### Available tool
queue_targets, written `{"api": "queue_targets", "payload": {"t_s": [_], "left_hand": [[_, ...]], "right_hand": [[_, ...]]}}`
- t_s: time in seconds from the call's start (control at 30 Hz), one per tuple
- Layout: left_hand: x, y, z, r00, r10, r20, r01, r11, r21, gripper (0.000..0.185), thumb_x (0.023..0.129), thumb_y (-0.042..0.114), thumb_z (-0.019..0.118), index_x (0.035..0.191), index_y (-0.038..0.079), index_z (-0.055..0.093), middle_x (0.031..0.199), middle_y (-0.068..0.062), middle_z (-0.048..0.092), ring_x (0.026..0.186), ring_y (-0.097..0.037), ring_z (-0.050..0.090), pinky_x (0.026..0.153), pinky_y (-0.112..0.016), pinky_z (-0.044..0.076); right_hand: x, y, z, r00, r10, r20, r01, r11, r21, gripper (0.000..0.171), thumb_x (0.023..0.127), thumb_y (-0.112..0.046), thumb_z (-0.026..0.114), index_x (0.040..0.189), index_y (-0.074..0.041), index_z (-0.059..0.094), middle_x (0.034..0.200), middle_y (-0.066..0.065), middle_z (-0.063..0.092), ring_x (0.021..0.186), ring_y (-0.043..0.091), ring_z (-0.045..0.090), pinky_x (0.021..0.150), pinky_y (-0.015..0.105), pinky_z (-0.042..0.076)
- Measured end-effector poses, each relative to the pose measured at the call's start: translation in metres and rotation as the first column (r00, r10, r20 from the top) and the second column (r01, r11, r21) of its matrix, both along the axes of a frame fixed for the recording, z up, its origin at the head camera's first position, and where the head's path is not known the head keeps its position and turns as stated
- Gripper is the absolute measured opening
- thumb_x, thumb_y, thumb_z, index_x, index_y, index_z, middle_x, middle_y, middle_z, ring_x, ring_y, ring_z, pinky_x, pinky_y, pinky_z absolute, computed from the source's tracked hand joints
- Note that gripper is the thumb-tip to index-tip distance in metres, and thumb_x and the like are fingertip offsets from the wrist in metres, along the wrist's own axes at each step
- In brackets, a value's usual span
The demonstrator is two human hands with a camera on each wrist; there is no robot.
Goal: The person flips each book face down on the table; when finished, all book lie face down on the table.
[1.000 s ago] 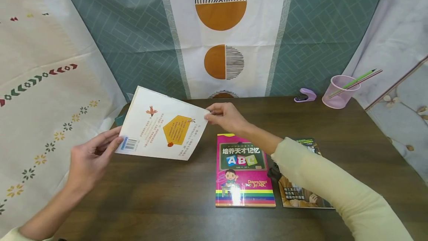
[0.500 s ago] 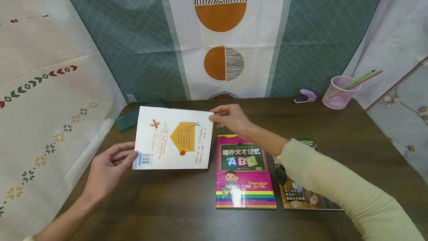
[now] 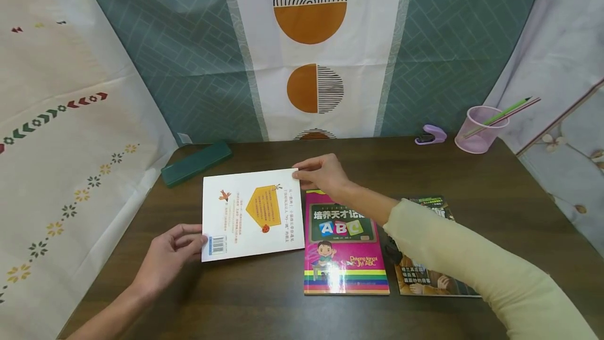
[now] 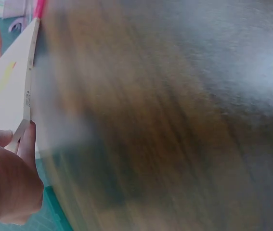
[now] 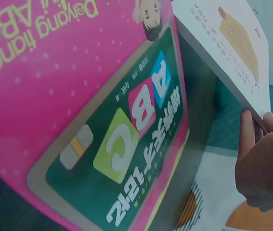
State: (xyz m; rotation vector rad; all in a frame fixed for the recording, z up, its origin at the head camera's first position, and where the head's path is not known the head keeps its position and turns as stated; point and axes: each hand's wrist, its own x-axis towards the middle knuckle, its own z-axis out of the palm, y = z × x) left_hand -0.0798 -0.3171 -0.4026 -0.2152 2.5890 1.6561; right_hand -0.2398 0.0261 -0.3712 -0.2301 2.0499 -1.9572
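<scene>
Both hands hold a white book [image 3: 252,214] sideways, its back cover with a yellow-orange shape and a barcode facing up. My left hand [image 3: 167,256] pinches its lower left corner, thumb on top; the left wrist view shows the book's edge between thumb and fingers [image 4: 28,144]. At the upper right corner my right hand [image 3: 325,177] pinches the book, fingers beneath. In the right wrist view the white book [image 5: 227,48] is tilted above the table. A pink ABC book [image 3: 346,261] lies just right of it, its top partly behind the right hand and forearm.
A dark-covered book [image 3: 424,277] lies further right, partly hidden by the right sleeve. At the back left is a green case [image 3: 196,163]. A purple stapler [image 3: 431,135] and a pink mesh pencil cup [image 3: 474,143] with pencils stand at the back right of the wooden table [image 3: 245,303].
The white book has come down and to the right, turning to lie squarer beside the pink book. Both hands moved with it, and the green case has come into full view.
</scene>
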Motion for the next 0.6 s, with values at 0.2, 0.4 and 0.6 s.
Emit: {"api": "queue_targets", "payload": {"t_s": [0.2,0.4,0.6], "left_hand": [[0.002,0.0,-0.004,1.0,0.014,0.028,-0.013,0.999,-0.035,0.045,0.101,0.014,0.076,0.137,-0.008,0.06,0.127,-0.022,0.073,0.101,-0.017,0.077,0.083,-0.034,0.064],[0.002,-0.003,-0.005,1.0,0.012,0.029,-0.011,0.999,-0.04,0.045,0.102,0.013,0.075,0.138,-0.009,0.059,0.127,-0.023,0.073,0.102,-0.017,0.076,0.083,-0.035,0.064],[0.001,-0.003,-0.007,0.999,0.017,0.039,-0.014,0.998,-0.057,0.046,0.101,0.014,0.075,0.138,-0.009,0.06,0.126,-0.022,0.073,0.101,-0.016,0.076,0.083,-0.033,0.064]], "right_hand": [[0.0,-0.009,-0.007,0.999,-0.021,-0.025,0.021,0.999,0.029,0.025,0.095,-0.004,0.079,0.12,0.001,0.079,0.112,0.017,0.077,0.095,0.03,0.079,0.083,0.038,0.064],[-0.002,-0.014,-0.007,0.998,-0.019,-0.062,0.021,0.999,0.034,0.026,0.096,-0.004,0.079,0.121,0.002,0.079,0.112,0.016,0.078,0.093,0.029,0.08,0.085,0.037,0.064],[-0.003,-0.019,-0.009,0.996,-0.024,-0.086,0.031,0.996,0.08,0.028,0.096,-0.005,0.079,0.123,0.001,0.078,0.112,0.015,0.079,0.089,0.026,0.079,0.084,0.034,0.064]]}}
